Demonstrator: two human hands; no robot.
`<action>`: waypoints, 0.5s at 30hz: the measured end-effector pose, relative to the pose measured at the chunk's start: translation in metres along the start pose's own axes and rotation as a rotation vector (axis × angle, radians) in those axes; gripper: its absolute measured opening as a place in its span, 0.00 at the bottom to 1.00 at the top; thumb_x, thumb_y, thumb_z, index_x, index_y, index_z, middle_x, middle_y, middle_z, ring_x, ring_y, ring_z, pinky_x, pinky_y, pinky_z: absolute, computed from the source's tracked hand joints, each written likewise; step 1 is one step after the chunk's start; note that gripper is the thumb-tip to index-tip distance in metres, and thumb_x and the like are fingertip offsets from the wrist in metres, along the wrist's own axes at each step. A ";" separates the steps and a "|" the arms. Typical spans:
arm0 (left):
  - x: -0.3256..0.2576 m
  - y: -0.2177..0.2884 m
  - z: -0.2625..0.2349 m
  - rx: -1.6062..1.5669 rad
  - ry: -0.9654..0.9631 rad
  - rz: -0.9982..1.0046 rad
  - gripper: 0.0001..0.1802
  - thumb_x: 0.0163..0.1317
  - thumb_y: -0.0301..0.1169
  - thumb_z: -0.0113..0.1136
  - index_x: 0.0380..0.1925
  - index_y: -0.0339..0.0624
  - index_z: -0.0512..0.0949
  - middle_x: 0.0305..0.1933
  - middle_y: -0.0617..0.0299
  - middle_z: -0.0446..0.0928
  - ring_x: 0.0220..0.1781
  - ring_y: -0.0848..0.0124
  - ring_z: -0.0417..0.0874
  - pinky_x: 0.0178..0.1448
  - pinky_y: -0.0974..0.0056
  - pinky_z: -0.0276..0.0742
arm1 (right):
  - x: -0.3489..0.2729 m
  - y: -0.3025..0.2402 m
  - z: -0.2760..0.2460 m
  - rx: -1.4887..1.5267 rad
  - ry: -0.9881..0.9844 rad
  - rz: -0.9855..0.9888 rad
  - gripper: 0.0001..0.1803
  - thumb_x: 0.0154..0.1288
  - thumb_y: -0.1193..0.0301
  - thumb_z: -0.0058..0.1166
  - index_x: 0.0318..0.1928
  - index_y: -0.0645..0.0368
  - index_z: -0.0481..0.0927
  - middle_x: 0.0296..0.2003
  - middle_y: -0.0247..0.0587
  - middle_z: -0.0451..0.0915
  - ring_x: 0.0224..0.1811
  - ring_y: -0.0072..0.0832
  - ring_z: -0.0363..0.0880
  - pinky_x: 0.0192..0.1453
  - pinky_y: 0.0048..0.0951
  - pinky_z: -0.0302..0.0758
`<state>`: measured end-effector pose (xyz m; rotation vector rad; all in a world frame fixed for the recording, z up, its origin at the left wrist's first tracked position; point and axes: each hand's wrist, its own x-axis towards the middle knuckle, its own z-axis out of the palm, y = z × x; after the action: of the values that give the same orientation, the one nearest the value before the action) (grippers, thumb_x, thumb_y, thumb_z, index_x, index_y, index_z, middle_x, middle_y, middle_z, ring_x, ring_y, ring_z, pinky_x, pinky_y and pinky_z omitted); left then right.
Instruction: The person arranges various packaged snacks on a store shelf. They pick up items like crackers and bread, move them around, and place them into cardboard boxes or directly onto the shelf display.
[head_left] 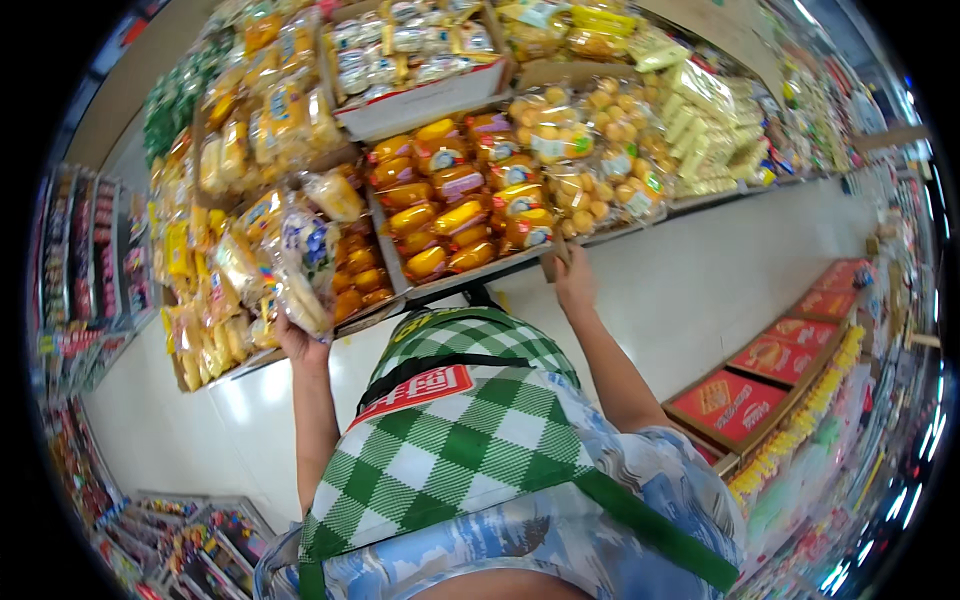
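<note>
My left hand (297,340) grips the lower end of a clear bag of wrapped pastries (298,262), held up in front of the sloped display. Around it lie several yellow snack bags (215,290). My right hand (573,282) holds the front edge of a cardboard tray (482,268) filled with orange and yellow wrapped buns (450,215). A green and white checked apron (450,440) covers my chest at the bottom of the view.
Bags of small round cakes (590,160) and pale yellow packs (705,130) fill the shelf to the right. A white box of wrapped sweets (420,60) sits above. Red boxes (770,380) line a low shelf at the right. A white floor aisle (720,270) runs behind.
</note>
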<state>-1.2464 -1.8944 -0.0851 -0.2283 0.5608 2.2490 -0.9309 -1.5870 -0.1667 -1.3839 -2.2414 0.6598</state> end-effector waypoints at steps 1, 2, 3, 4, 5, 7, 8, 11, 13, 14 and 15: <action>-0.003 0.001 -0.005 0.002 0.019 0.040 0.26 0.59 0.42 0.56 0.56 0.44 0.70 0.58 0.57 0.72 0.59 0.58 0.70 0.65 0.45 0.61 | -0.009 0.001 -0.012 0.007 0.066 -0.048 0.10 0.64 0.66 0.49 0.37 0.59 0.69 0.25 0.56 0.77 0.29 0.56 0.75 0.31 0.52 0.69; -0.004 -0.002 -0.002 -0.004 0.083 0.066 0.25 0.59 0.41 0.56 0.55 0.44 0.71 0.57 0.56 0.72 0.57 0.57 0.71 0.64 0.46 0.62 | -0.017 0.012 -0.017 -0.096 -0.015 0.002 0.10 0.64 0.65 0.50 0.36 0.59 0.70 0.25 0.56 0.77 0.29 0.56 0.75 0.31 0.52 0.69; -0.005 -0.007 0.006 -0.023 0.071 0.076 0.25 0.58 0.42 0.56 0.55 0.44 0.71 0.56 0.56 0.73 0.56 0.57 0.71 0.63 0.46 0.63 | -0.019 0.022 -0.015 -0.202 -0.096 0.050 0.10 0.63 0.65 0.51 0.35 0.59 0.70 0.25 0.57 0.77 0.29 0.56 0.75 0.31 0.52 0.69; -0.008 -0.007 0.011 -0.039 0.061 0.082 0.25 0.58 0.42 0.56 0.55 0.44 0.71 0.55 0.56 0.73 0.55 0.57 0.72 0.63 0.47 0.63 | -0.017 0.030 -0.009 -0.177 -0.083 0.022 0.10 0.63 0.65 0.51 0.35 0.59 0.71 0.25 0.57 0.76 0.29 0.55 0.75 0.31 0.52 0.69; -0.007 -0.003 -0.008 -0.127 0.006 0.066 0.27 0.56 0.44 0.57 0.54 0.43 0.71 0.54 0.56 0.73 0.54 0.56 0.73 0.62 0.46 0.65 | -0.014 0.036 -0.002 -0.151 -0.071 -0.005 0.10 0.63 0.65 0.52 0.34 0.59 0.71 0.25 0.57 0.76 0.29 0.55 0.75 0.31 0.52 0.68; -0.011 -0.008 0.006 -0.081 0.087 0.109 0.29 0.55 0.46 0.57 0.54 0.43 0.71 0.54 0.55 0.73 0.54 0.55 0.73 0.61 0.45 0.66 | -0.006 0.038 0.010 -0.123 -0.052 -0.011 0.10 0.62 0.65 0.52 0.33 0.60 0.71 0.24 0.56 0.76 0.29 0.54 0.75 0.30 0.51 0.69; -0.012 -0.010 0.012 -0.059 0.123 0.127 0.29 0.55 0.47 0.57 0.54 0.43 0.71 0.54 0.55 0.73 0.54 0.55 0.73 0.61 0.44 0.67 | 0.002 0.036 0.016 -0.116 -0.048 0.003 0.11 0.62 0.65 0.53 0.32 0.60 0.71 0.24 0.56 0.76 0.29 0.54 0.76 0.30 0.51 0.69; -0.017 -0.010 0.006 -0.134 0.167 0.167 0.31 0.55 0.49 0.55 0.55 0.44 0.70 0.54 0.54 0.73 0.55 0.54 0.73 0.61 0.43 0.67 | 0.012 0.039 0.024 0.018 -0.086 0.054 0.10 0.62 0.66 0.53 0.33 0.60 0.72 0.25 0.56 0.77 0.30 0.56 0.75 0.32 0.50 0.70; -0.018 -0.010 -0.002 -0.191 0.121 0.178 0.30 0.56 0.49 0.54 0.55 0.44 0.70 0.54 0.54 0.73 0.55 0.54 0.73 0.61 0.43 0.66 | 0.016 0.033 0.018 0.038 -0.131 0.047 0.11 0.62 0.65 0.53 0.33 0.61 0.73 0.24 0.55 0.77 0.29 0.54 0.76 0.32 0.49 0.71; -0.018 -0.008 -0.008 -0.219 0.044 0.173 0.29 0.57 0.49 0.53 0.55 0.44 0.70 0.54 0.54 0.73 0.55 0.54 0.73 0.62 0.43 0.66 | 0.015 0.031 0.010 -0.003 -0.159 0.022 0.12 0.61 0.64 0.54 0.31 0.62 0.74 0.23 0.53 0.77 0.28 0.51 0.77 0.32 0.47 0.71; -0.016 -0.011 -0.006 -0.222 0.074 0.191 0.29 0.58 0.49 0.53 0.55 0.44 0.70 0.54 0.54 0.73 0.55 0.55 0.73 0.62 0.44 0.66 | 0.014 0.025 -0.002 -0.049 -0.185 -0.003 0.13 0.61 0.64 0.54 0.30 0.63 0.75 0.22 0.52 0.77 0.27 0.48 0.78 0.32 0.45 0.72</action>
<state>-1.2274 -1.9012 -0.0886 -0.3854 0.3837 2.4984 -0.9181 -1.5640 -0.1780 -1.3933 -2.4171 0.7650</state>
